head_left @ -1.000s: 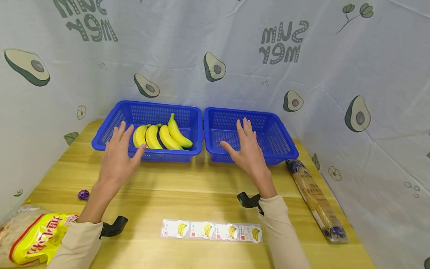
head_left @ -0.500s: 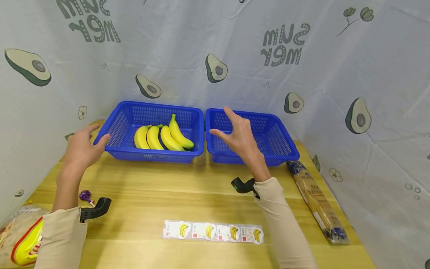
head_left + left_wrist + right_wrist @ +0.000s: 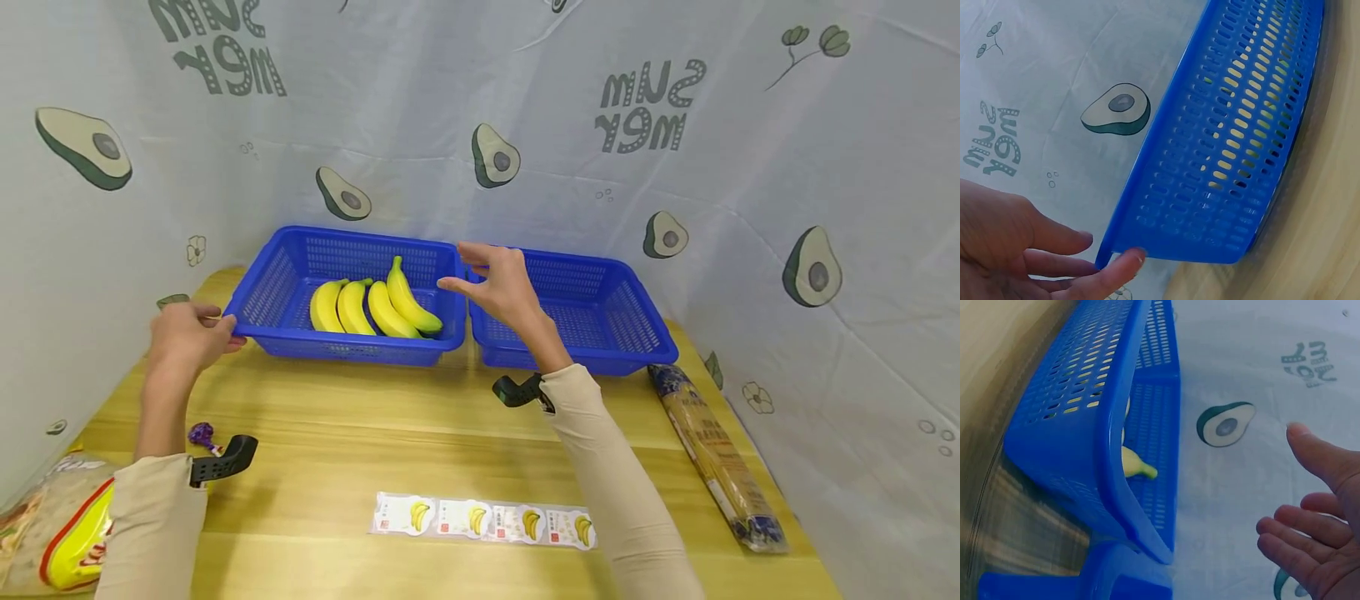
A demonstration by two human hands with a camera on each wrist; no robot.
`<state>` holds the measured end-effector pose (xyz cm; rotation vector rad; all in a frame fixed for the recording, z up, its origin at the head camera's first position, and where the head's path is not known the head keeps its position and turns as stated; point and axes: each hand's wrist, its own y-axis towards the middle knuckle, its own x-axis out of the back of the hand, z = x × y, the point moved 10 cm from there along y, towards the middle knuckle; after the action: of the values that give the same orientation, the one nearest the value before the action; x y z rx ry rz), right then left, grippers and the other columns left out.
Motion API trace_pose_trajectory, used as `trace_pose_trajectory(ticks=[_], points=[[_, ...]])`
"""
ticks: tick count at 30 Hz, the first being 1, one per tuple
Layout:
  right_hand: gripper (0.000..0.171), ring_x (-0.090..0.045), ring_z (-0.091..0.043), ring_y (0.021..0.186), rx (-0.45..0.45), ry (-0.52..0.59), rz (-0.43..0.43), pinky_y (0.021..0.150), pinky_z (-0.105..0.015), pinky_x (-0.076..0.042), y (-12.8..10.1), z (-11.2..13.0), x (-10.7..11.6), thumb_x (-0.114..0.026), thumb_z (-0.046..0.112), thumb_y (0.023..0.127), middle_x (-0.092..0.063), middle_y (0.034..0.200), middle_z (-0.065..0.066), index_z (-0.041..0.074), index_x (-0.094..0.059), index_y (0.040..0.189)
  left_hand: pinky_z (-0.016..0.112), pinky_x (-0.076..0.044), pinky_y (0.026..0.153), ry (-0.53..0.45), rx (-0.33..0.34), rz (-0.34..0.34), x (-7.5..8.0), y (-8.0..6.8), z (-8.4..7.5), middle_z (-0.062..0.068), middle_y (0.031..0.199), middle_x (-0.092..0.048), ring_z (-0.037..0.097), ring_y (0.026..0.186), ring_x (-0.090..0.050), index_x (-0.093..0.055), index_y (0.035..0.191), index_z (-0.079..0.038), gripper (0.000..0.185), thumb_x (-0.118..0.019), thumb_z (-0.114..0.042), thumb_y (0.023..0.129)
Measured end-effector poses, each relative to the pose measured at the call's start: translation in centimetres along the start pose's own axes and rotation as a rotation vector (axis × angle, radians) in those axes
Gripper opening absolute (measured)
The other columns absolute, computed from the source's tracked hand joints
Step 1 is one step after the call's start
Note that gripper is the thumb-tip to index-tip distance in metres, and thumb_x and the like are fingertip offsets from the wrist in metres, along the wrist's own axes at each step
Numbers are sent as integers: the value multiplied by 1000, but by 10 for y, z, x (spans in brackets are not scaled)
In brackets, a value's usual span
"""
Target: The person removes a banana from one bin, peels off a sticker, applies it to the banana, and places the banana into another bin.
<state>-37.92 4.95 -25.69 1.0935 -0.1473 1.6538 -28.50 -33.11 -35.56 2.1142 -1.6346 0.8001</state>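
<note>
In the head view, my left hand (image 3: 187, 337) is at the front left corner of the left blue basket (image 3: 352, 346). Its fingers and thumb lie on both sides of the corner rim, which the left wrist view shows from below. Several yellow bananas (image 3: 387, 312) lie inside this basket. My right hand (image 3: 501, 283) hovers over the gap between the baskets, thumb and fingers apart, holding nothing. Seen in the right wrist view, its fingers (image 3: 1291, 547) are away from the basket wall. The right blue basket (image 3: 577, 357), partly hidden by this hand, has nothing visible inside.
A strip of banana-picture cards (image 3: 483, 521) lies on the wooden table (image 3: 352, 442) in front. On the right is a long packet (image 3: 716, 454). A yellow-labelled bag (image 3: 67, 533) and a purple-wrapped lollipop (image 3: 202, 434) sit at left. A printed curtain hangs behind.
My left hand has moved left and down from above the bananas onto the left basket's corner. My right hand has shifted left from over the right basket. The baskets look unmoved.
</note>
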Motion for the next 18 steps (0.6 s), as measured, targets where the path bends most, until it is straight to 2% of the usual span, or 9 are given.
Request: trace_pose_trajectory(ticks=[1,2,3,4,5,7,10,12,18], points=[[66,-70,-33,127,-4,6,17,106,-42,-59,4,-1,-4,-90,29,91,-70,139,-21,2,-65,146,37,-63,92,-17,6,0,-1,0,0,38,128,-66,-1,64,-72,-34,150,27,58,-48,-14,113],[65,-71,-33,127,-8,11,33,106,-42,-59,7,-2,-7,-90,29,91,-70,140,-21,2,-66,146,44,-60,99,-31,15,-6,-3,0,0,37,124,-68,-6,60,-68,-35,150,27,57,-49,-14,113],[64,-71,-33,127,-10,18,46,106,-43,-59,10,-2,-10,-90,29,92,-70,140,-21,2,-66,145,48,-57,104,-37,25,-16,-3,0,0,34,120,-70,-8,58,-66,-36,150,27,56,-49,-13,112],[64,-71,-33,127,-15,22,60,106,-43,-59,13,-3,-14,-90,29,92,-70,141,-20,2,-67,144,46,-58,103,-48,33,-27,-4,1,0,33,118,-72,-9,57,-65,-38,149,27,55,-50,-13,112],[62,-71,-32,127,-17,25,73,106,-44,-59,17,-4,-17,-90,29,92,-70,141,-19,2,-67,144,45,-60,101,-50,46,-45,-3,1,1,32,114,-73,-10,55,-64,-40,148,26,55,-51,-13,111],[60,-71,-33,126,-18,21,97,105,-44,-59,23,-5,-24,-89,28,92,-70,141,-18,1,-68,142,29,-63,85,-88,65,-78,-3,1,2,34,116,-72,-9,52,-63,-42,147,26,54,-52,-12,110],[57,-72,-32,124,-13,-4,140,104,-45,-60,30,-7,-35,-88,28,94,-71,140,-18,1,-70,140,13,-52,60,-131,86,-110,-4,2,3,41,124,-67,-10,49,-61,-43,146,27,53,-51,-11,110],[56,-72,-32,124,-18,-16,175,104,-46,-60,34,-9,-43,-87,28,94,-71,140,-18,1,-70,140,12,-52,58,-162,98,-119,-5,2,4,44,130,-62,-9,49,-62,-43,146,27,52,-49,-10,110],[55,-72,-28,123,-85,-19,272,103,-41,-60,44,-20,-64,-87,29,95,-73,137,-16,3,-71,140,13,-56,59,-226,149,-116,-6,0,10,48,140,-54,-7,47,-62,-41,149,25,52,-49,-9,111]])
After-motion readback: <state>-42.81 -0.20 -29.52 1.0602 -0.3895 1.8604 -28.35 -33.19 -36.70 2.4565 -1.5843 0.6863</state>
